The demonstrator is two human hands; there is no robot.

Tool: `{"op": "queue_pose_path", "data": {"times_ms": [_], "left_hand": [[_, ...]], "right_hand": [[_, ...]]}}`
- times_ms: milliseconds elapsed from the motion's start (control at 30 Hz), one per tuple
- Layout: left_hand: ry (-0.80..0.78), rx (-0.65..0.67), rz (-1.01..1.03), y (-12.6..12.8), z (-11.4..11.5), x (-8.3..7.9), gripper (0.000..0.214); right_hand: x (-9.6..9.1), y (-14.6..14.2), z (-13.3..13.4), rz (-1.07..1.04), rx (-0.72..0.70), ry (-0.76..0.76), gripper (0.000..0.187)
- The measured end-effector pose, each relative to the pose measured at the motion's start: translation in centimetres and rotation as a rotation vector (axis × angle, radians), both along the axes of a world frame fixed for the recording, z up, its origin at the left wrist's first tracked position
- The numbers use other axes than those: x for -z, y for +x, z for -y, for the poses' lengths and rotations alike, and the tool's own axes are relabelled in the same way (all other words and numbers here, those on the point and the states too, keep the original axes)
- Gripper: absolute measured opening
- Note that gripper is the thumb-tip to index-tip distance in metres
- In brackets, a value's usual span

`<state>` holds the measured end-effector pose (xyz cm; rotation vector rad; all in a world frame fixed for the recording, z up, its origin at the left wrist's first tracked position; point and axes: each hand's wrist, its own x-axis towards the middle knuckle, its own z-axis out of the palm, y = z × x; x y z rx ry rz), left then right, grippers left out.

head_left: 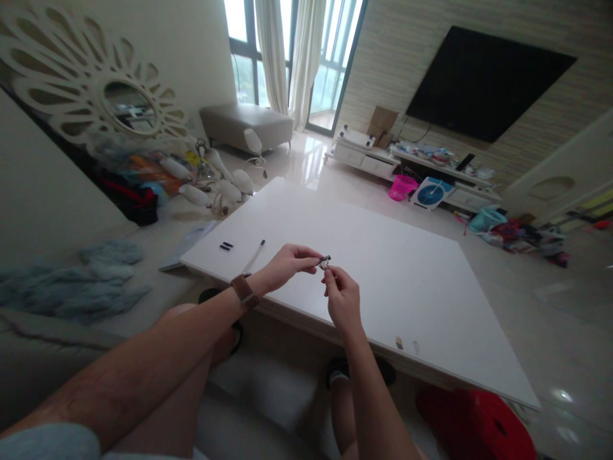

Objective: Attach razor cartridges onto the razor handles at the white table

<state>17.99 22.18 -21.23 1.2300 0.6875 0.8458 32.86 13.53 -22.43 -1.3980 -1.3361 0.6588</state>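
Observation:
My left hand (295, 260), with a brown-strapped watch on its wrist, reaches over the white table and pinches a small dark piece (327, 258) between thumb and fingers. Just below, the fingers of my right hand (345, 297) are closed on a tiny shiny loop (324, 265) that meets the dark piece. Whether the two are joined is too small to tell. Left of my hands lie two short black pieces (226, 246) and a slim white stick with a black tip (255, 254). Near the front edge at right are a small yellowish-and-dark item (399, 343) and a clear one (416, 347).
The white table (383, 255) spans the middle. A red object (479, 421) stands at its near right corner. White lamp shades (225, 185) and bagged items sit on the floor at left. Beyond are a pink basket (402, 187), a box fan (431, 193) and a TV cabinet (366, 161).

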Motion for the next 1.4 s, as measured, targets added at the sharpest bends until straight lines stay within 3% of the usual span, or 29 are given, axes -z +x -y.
{"op": "queue_pose_path", "data": {"times_ms": [267,800,1400], "left_hand": [[0.016,0.029,0.019,-0.1,-0.2,0.1,0.024],[0.169,0.052,-0.094,-0.4,0.0,-1.5,0.022],[0.291,0.086,-0.136,-1.0,-0.1,-1.6,0.025]], "right_hand": [[0.1,-0.1,0.0,0.006,0.016,0.003,0.03],[-0.1,0.0,0.2,-0.046,-0.024,-0.035,0.027],[0.2,0.1,0.1,-0.148,-0.053,-0.067,0.032]]}}
